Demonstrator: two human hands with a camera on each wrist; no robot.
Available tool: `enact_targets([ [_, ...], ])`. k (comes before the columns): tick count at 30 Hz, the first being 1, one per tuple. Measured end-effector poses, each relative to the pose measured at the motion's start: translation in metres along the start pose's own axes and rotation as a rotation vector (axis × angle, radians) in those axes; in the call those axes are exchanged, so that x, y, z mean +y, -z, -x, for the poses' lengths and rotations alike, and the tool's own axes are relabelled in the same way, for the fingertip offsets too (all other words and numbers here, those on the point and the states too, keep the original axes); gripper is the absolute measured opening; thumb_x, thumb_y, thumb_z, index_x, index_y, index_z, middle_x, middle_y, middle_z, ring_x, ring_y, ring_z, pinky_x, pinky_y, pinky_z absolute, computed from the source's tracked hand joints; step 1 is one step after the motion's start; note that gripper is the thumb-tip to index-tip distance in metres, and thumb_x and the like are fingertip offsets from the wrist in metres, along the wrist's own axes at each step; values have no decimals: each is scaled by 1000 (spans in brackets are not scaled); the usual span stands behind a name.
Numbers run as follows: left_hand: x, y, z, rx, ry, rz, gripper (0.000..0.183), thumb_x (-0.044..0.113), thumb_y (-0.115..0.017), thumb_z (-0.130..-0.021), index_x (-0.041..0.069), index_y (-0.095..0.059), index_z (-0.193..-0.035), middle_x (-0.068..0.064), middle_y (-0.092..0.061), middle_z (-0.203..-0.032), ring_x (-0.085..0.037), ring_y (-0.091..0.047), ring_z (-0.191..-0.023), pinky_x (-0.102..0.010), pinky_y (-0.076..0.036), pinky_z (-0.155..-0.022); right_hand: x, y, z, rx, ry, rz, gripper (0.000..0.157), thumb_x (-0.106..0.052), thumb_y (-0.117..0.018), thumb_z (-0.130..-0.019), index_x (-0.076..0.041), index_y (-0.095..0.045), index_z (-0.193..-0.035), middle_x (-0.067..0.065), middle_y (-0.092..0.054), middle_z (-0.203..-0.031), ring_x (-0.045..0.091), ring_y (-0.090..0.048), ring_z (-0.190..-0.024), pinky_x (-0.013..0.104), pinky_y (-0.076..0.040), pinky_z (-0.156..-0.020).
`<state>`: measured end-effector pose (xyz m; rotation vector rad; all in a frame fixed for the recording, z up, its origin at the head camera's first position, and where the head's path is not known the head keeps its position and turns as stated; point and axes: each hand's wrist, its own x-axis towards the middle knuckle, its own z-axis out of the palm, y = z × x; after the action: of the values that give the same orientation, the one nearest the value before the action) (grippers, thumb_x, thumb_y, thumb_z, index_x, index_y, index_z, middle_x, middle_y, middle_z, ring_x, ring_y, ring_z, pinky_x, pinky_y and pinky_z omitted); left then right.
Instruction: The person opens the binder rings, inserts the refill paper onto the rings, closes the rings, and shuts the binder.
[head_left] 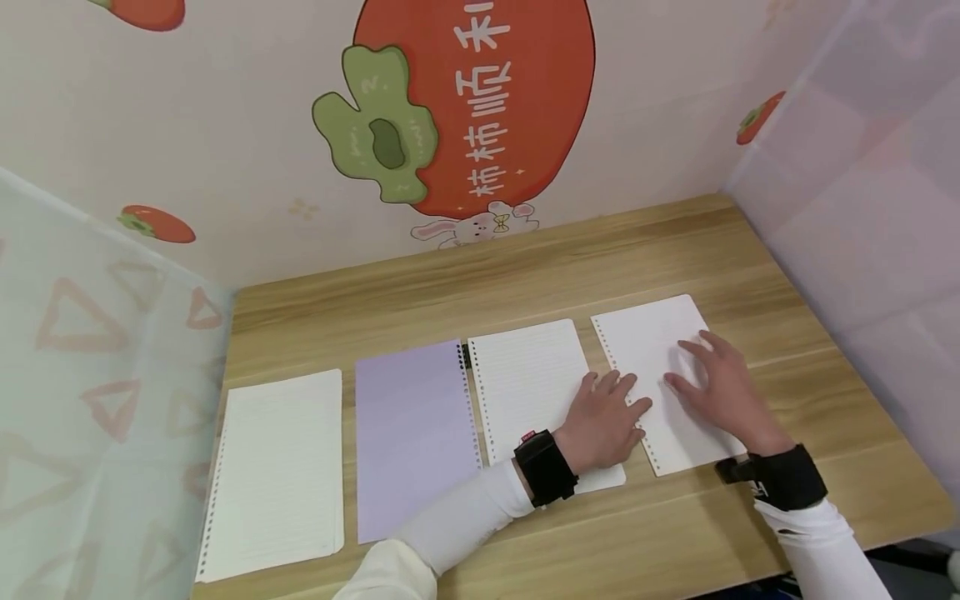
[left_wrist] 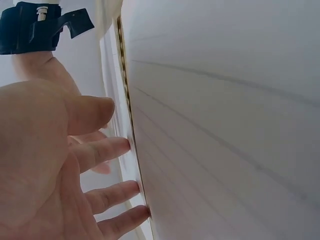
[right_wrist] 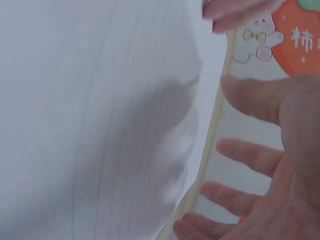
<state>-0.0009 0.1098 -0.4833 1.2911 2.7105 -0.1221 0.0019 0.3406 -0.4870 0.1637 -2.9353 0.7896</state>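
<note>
On the wooden table lies a white loose-leaf sheet [head_left: 660,333], holes along its left edge, at the right of the row. My right hand [head_left: 723,392] is over its right part, fingers spread; whether they touch the paper I cannot tell. With fingers apart, my left hand [head_left: 600,421] lies over the right side of a lined white sheet [head_left: 525,367] and reaches to the other sheet's holed edge. In the left wrist view the left fingertips [left_wrist: 140,212] meet the paper's edge. The right wrist view shows the right hand [right_wrist: 285,165] beside lined paper [right_wrist: 115,125], gripping nothing.
Left of the lined sheet is a purple sheet [head_left: 412,433] with holes down its right side, beside a small black piece [head_left: 467,357]. A lined white stack [head_left: 277,475] lies at the far left. A printed wall [head_left: 262,125] borders the wooden table [head_left: 637,250] behind.
</note>
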Motion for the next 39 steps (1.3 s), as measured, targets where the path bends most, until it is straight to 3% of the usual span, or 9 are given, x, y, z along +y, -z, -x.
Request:
enact_targets([
  [4,0,1,0,9,3,0,46,53,-42,-105,40,-53,-148,2,-42,-158,-21,-40,-146,-44,-32,-116,7,9,-4,34,-93,-122,56,-16,-76,-91,15,-55,-133,49,-41,-141,65,-36,-130,76,-28,-104],
  [9,0,1,1,33,-2,-2,46,53,-42,-105,37,-54,-146,0,-43,-157,-23,-41,-145,-44,-33,-115,11,17,-6,52,-149,-229,54,-15,-71,-96,17,-54,-135,44,-49,-136,62,-48,-122,71,-39,-98],
  [13,0,0,1,61,-4,-9,45,53,-43,-105,36,-56,-144,-1,-45,-155,-24,-43,-143,-44,-33,-114,14,26,-7,31,-312,-315,65,-32,-66,-100,12,-50,-145,38,-49,-143,49,-56,-122,34,-51,-93],
  [17,-1,0,2,73,-10,-9,44,52,-43,-105,35,-57,-143,-2,-47,-154,-23,-45,-142,-45,-34,-113,22,33,-7,20,-415,-415,70,-39,-66,-98,6,-47,-149,18,-58,-139,2,-60,-109,7,-42,-78],
  [20,-1,1,2,71,-11,-4,44,51,-44,-105,35,-57,-143,-1,-47,-153,-23,-45,-142,-45,-34,-113,32,36,-7,-9,-427,-448,69,-38,-67,-98,6,-47,-148,11,-59,-134,-17,-50,-98,6,-46,-76],
  [26,0,2,3,67,-4,5,43,51,-45,-105,36,-58,-143,-1,-47,-152,-23,-44,-141,-45,-33,-114,43,40,-6,-48,-410,-405,67,-37,-67,-98,6,-50,-147,-8,-57,-117,-14,-52,-93,7,-47,-72],
  [33,-1,3,4,74,-6,19,44,50,-46,-105,35,-58,-144,-1,-48,-153,-23,-44,-142,-45,-34,-114,51,44,1,-26,-368,-374,60,-30,-71,-97,8,-55,-140,-12,-61,-106,-14,-54,-88,8,-46,-71],
  [36,-1,2,5,80,-9,21,44,49,-46,-105,35,-59,-144,-1,-48,-152,-23,-45,-142,-45,-34,-114,59,47,4,-109,-346,-351,58,-32,-69,-98,8,-57,-138,-13,-65,-102,-13,-56,-85,12,-49,-69],
  [39,-1,2,5,88,-11,24,44,49,-46,-105,35,-59,-143,-1,-48,-153,-23,-45,-142,-45,-35,-113,66,53,7,-255,-341,-354,61,-34,-66,-100,11,-55,-139,6,-74,-108,-7,-61,-85,20,-54,-70],
])
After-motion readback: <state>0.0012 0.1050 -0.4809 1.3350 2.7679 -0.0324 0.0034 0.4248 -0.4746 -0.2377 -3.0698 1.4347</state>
